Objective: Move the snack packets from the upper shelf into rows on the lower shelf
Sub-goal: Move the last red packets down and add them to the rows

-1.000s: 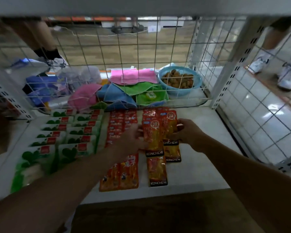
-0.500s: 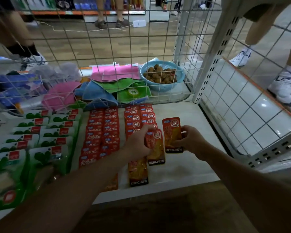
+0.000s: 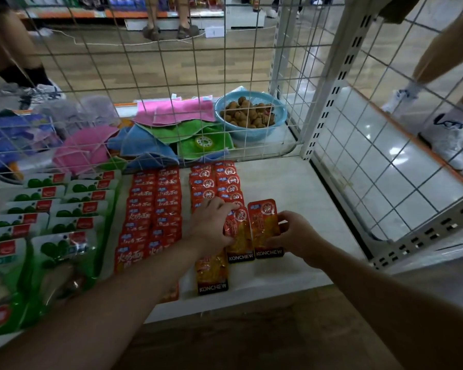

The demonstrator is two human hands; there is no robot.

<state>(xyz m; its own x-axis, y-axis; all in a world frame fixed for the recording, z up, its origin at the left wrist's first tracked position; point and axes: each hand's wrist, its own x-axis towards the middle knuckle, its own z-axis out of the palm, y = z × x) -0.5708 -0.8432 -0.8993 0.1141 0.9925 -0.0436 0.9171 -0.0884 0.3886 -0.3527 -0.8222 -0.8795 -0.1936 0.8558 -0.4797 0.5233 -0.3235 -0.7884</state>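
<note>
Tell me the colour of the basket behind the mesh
Light blue basket, clearest in head view.

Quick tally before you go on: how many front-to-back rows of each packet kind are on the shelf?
Green-and-white packets: 2 rows
Red packets: 2 rows
Orange KONCHEW packets: 2 rows
Total: 6 rows
The left hand grips the left packet in line with an orange row; the right hand pinches the right packet beside it, uncounted.

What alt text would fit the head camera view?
Two hands place orange KONCHEW snack packets side by side on a white shelf: the left hand holds the left packet, the right hand pinches the right packet. Rows of red packets and green packets lie further left, a wire grid behind.
</note>
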